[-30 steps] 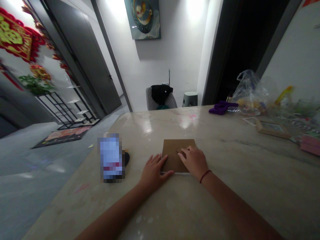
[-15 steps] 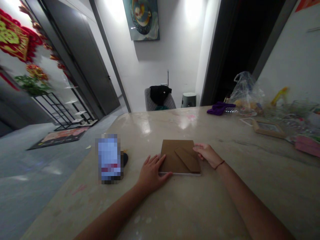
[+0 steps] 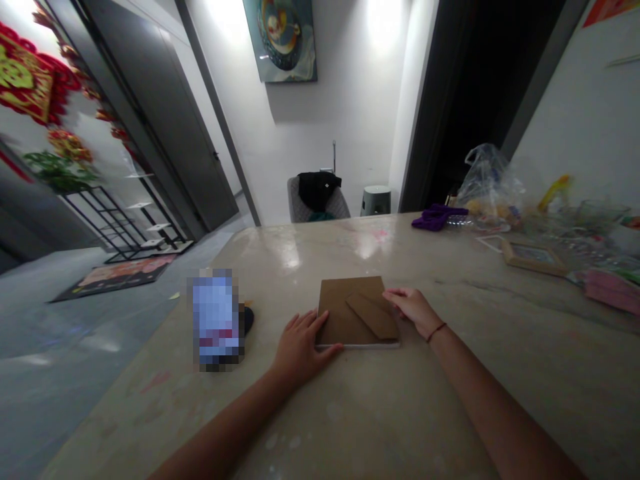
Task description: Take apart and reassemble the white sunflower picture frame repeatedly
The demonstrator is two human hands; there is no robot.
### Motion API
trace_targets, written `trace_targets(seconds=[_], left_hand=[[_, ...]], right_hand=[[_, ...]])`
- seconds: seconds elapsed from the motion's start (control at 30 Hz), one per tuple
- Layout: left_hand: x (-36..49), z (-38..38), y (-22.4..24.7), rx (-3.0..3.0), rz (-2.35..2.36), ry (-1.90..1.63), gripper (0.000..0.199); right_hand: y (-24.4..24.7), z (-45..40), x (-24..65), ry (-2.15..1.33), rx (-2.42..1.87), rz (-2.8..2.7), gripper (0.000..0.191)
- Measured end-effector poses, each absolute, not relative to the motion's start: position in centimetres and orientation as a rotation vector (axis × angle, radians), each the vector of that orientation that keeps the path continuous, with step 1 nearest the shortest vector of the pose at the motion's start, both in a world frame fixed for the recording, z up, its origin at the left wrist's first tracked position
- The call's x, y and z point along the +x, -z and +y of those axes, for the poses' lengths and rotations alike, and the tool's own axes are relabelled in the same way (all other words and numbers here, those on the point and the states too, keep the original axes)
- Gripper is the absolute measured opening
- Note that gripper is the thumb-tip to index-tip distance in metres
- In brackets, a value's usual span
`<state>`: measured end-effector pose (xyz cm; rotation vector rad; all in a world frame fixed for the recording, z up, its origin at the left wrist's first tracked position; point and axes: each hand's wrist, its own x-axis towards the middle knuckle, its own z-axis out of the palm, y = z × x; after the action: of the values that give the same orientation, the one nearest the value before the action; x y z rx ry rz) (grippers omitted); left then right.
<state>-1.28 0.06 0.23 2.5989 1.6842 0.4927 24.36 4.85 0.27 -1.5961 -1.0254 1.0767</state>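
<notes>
Surface (image 3: 310, 433): carries the brown board (image 3: 333, 300), which lies flat between the hands.
Forearms (image 3: 233, 410): cut off at the lower border.
Brown board: judged seated on its white base (image 3: 357, 346); right edge seemingly unfinished; underside hidden.
Left hand (image 3: 300, 347): spread, touching the left edge, grasping nothing.
Right hand (image 3: 414, 311): fingers bunched at the right edge; cannot tell whether pinching.
Flap (image 3: 374, 317): on the board, apparently folded down; hinge line faint.

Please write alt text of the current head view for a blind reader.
A left hand and a right hand touch opposite sides of a brown board with a flap on a pale table. A pixelated object is at left; a purple cloth lies at far right.
</notes>
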Motion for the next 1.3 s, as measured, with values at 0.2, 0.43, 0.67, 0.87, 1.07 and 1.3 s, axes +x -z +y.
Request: trace_targets(seconds=[0.2, 0.43, 0.67, 0.87, 1.07, 1.3], left_hand=[[-1.3, 0.2, -0.2, 2.588, 1.695, -0.487, 0.071], [-1.2, 0.1, -0.2, 2.562, 1.679, -0.499, 0.076], [-1.4, 0.2, 0.1, 2.592, 1.667, -0.539, 0.077], [-1.4, 0.2, 0.0, 2.617, 1.617, -0.538, 0.073], [-1.4, 0.3, 0.0, 2.617, 1.616, -0.544, 0.055], [-1.4, 0.4, 0.1, 2.569, 1.662, -0.528, 0.057]], right_hand=[[-0.5, 4.9, 24.0, -1.356, -1.299, -0.893, 0.023], [-0.3, 5.2, 23.8, -1.323, -1.289, -1.1, 0.024], [-1.5, 4.4, 24.9, -1.354, -1.462, -1.19, 0.024], [0.7, 5.1, 23.3, -1.264, -1.342, -1.282, 0.028], [0.9, 5.0, 22.7, -0.986, -1.444, -1.433, 0.047], [-0.4, 3.8, 21.5, -0.416, -1.845, -1.746, 0.042]])
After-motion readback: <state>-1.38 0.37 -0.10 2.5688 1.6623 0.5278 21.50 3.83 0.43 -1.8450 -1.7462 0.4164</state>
